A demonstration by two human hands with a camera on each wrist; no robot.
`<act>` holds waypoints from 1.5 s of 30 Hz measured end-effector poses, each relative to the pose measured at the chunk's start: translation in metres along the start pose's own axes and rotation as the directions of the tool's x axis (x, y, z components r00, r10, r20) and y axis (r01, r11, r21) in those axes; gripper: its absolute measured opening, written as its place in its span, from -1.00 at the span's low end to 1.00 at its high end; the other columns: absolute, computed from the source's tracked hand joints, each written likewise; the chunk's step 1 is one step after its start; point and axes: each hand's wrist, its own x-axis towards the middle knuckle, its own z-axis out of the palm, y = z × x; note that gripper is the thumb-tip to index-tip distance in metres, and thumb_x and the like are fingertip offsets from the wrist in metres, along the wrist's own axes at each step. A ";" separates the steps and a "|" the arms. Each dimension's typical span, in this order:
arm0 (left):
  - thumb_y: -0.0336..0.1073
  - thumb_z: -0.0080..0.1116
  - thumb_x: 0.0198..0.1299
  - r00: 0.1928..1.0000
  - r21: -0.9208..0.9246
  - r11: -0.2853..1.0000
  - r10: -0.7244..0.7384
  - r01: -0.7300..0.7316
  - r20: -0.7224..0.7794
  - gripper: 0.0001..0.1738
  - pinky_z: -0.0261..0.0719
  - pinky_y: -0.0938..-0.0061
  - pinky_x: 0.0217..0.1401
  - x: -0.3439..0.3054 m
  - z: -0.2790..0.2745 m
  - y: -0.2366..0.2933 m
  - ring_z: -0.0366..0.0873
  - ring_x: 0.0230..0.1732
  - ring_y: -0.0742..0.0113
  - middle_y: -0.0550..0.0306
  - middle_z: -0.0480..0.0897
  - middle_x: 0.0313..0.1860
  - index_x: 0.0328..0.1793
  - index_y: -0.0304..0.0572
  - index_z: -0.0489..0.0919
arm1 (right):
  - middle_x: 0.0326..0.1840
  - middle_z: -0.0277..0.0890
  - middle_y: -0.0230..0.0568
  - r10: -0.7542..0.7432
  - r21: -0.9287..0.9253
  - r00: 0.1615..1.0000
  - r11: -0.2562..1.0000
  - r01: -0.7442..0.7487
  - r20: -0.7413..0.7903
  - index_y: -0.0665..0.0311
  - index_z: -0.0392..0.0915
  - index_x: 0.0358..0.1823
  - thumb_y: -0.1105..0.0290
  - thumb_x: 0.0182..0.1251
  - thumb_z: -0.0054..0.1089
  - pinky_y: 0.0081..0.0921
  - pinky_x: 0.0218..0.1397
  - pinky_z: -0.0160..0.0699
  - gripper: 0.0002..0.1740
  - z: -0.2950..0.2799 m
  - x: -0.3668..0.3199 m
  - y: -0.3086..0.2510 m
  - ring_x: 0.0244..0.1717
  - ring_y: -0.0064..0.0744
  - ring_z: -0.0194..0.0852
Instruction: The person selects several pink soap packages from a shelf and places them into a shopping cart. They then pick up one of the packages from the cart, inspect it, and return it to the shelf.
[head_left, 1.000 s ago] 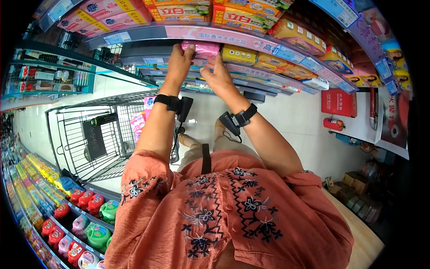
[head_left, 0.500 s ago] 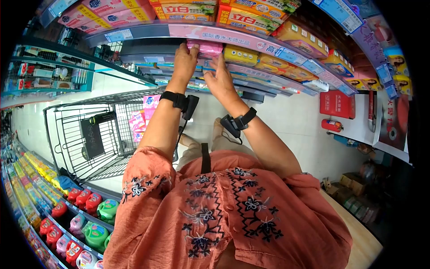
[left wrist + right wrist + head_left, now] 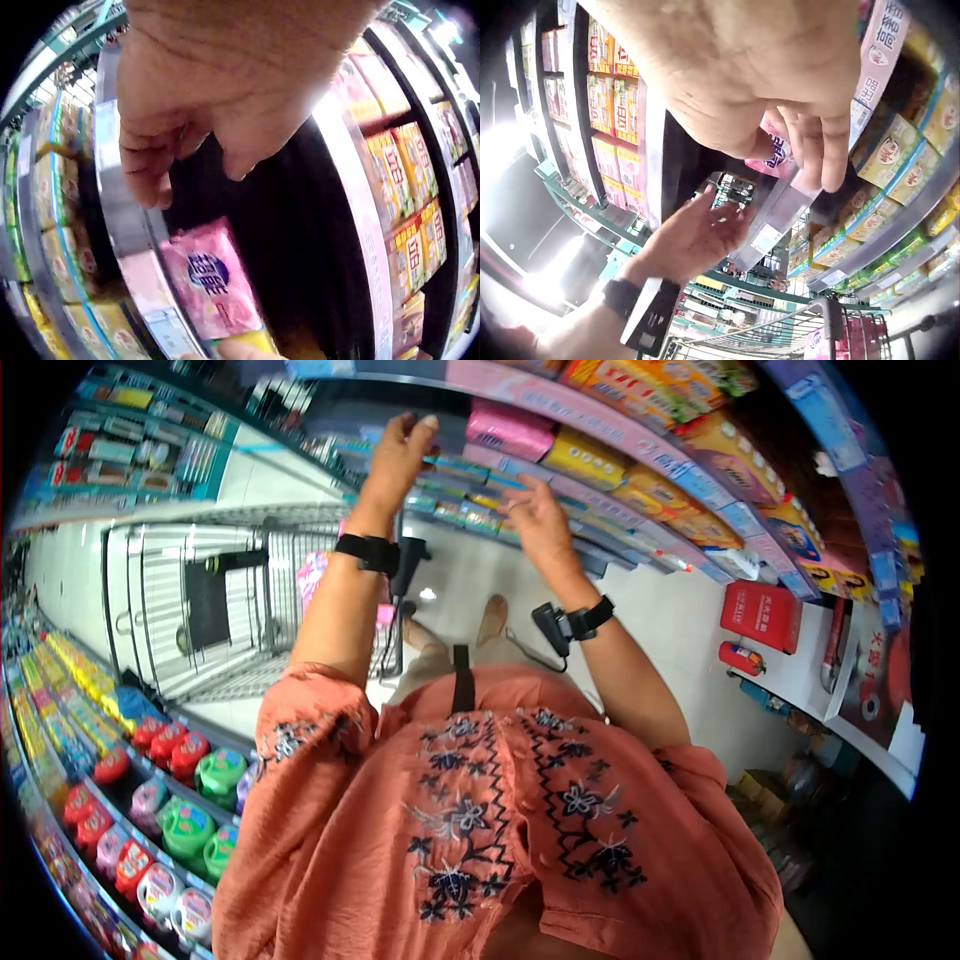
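We find the pink package (image 3: 508, 430) lying on the shelf (image 3: 131, 225), just beside a yellow package (image 3: 585, 458). We record the left hand (image 3: 397, 455) near the pink package but apart from it, partly open, fingers loosely bent, holding nothing. The right hand (image 3: 540, 525) stands before the shelf's front edge, fingers relaxed and spread, also holding nothing; we cannot tell whether its fingertips touch that edge. We note a trolley (image 3: 208, 605) beside the left forearm.

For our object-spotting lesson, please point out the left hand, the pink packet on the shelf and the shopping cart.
Left hand (image 3: 396, 460), head view: middle of the hand.
Pink packet (image 3: 213, 282), left wrist view: front of its wrapper.
Shopping cart (image 3: 208, 608), head view: dark panel.
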 end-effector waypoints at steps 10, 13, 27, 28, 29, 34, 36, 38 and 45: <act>0.05 0.21 0.38 0.881 0.162 0.880 -0.399 0.446 -0.255 -0.41 0.62 0.40 -0.02 -0.131 -0.204 -0.118 0.66 -0.01 0.29 0.05 0.69 0.01 0.25 -0.35 0.55 | -0.01 0.64 -0.03 0.418 -0.109 0.796 0.904 -0.414 0.437 0.43 0.46 0.20 0.35 0.48 0.01 -0.44 -0.17 0.69 -0.62 0.020 -0.032 -0.015 -0.17 -0.31 0.71; 0.05 0.25 0.35 0.829 0.249 0.792 -0.518 0.558 -0.211 -0.46 0.61 0.43 -0.09 -0.160 -0.219 -0.177 0.65 -0.07 0.32 0.13 0.70 -0.03 0.24 -0.21 0.59 | 0.00 0.64 -0.01 0.475 -0.180 0.732 0.876 -0.447 0.488 0.42 0.46 0.21 0.32 0.48 0.02 -0.45 -0.15 0.69 -0.60 0.037 -0.036 -0.017 -0.15 -0.32 0.72; -0.31 0.29 0.17 0.933 0.774 0.634 -0.285 0.010 0.221 -0.49 0.60 0.12 0.22 -0.183 -0.182 -0.245 0.62 0.17 -0.16 -0.19 0.58 0.24 0.28 -0.16 0.57 | -0.02 0.63 -0.10 0.612 -0.273 0.618 0.784 -0.558 0.494 0.36 0.48 0.20 0.29 0.51 0.02 -0.50 -0.10 0.66 -0.63 0.080 -0.056 0.002 -0.13 -0.37 0.69; -0.35 0.25 0.19 0.901 0.814 0.579 -0.326 -0.050 0.287 -0.49 0.60 0.14 0.23 -0.182 -0.167 -0.234 0.61 0.19 -0.13 -0.18 0.59 0.22 0.31 -0.16 0.55 | -0.04 0.63 -0.11 0.606 -0.269 0.620 0.788 -0.554 0.499 0.35 0.49 0.19 0.29 0.51 0.02 -0.50 -0.10 0.66 -0.64 0.082 -0.058 0.003 -0.14 -0.38 0.69; -0.38 0.21 0.21 0.861 0.845 0.523 -0.371 -0.115 0.347 -0.49 0.60 0.17 0.23 -0.181 -0.155 -0.226 0.61 0.20 -0.11 -0.18 0.59 0.20 0.33 -0.17 0.53 | -0.04 0.64 -0.11 0.607 -0.269 0.616 0.786 -0.556 0.501 0.35 0.48 0.19 0.29 0.51 0.02 -0.50 -0.10 0.66 -0.64 0.085 -0.058 0.003 -0.14 -0.38 0.70; -0.36 -0.06 0.37 0.782 0.886 0.302 -0.425 -0.352 0.456 -0.68 0.71 0.12 -0.06 -0.175 -0.127 -0.265 0.73 -0.04 -0.05 -0.18 0.60 0.14 0.20 -0.24 0.51 | -0.03 0.63 -0.12 0.609 -0.259 0.621 0.784 -0.564 0.493 0.38 0.48 0.19 0.28 0.49 0.04 -0.49 -0.14 0.66 -0.62 0.094 -0.063 0.004 -0.15 -0.38 0.69; -0.33 -0.10 0.42 0.784 0.903 0.264 -0.451 -0.340 0.427 -0.69 0.73 0.14 -0.08 -0.177 -0.123 -0.270 0.74 -0.03 -0.01 -0.15 0.60 0.15 0.19 -0.23 0.53 | -0.03 0.62 -0.11 0.612 -0.252 0.624 0.782 -0.570 0.486 0.39 0.47 0.20 0.28 0.49 0.06 -0.48 -0.17 0.66 -0.60 0.094 -0.065 0.005 -0.15 -0.37 0.69; -0.32 -0.11 0.42 0.763 0.893 0.237 -0.465 -0.382 0.449 -0.69 0.73 0.15 -0.08 -0.176 -0.122 -0.276 0.74 -0.02 -0.01 -0.13 0.60 0.15 0.17 -0.22 0.54 | -0.02 0.62 -0.10 0.620 -0.256 0.624 0.776 -0.576 0.476 0.40 0.47 0.20 0.28 0.49 0.05 -0.47 -0.17 0.67 -0.60 0.093 -0.067 0.005 -0.15 -0.37 0.69; -0.34 0.00 0.34 0.731 0.847 0.253 -0.427 -0.468 0.531 -0.71 0.71 0.14 -0.10 -0.177 -0.130 -0.269 0.74 -0.05 -0.03 -0.10 0.65 0.04 0.11 -0.20 0.59 | -0.01 0.63 -0.08 0.615 -0.251 0.632 0.781 -0.572 0.471 0.40 0.47 0.20 0.26 0.48 0.06 -0.45 -0.17 0.67 -0.59 0.091 -0.071 0.004 -0.16 -0.35 0.69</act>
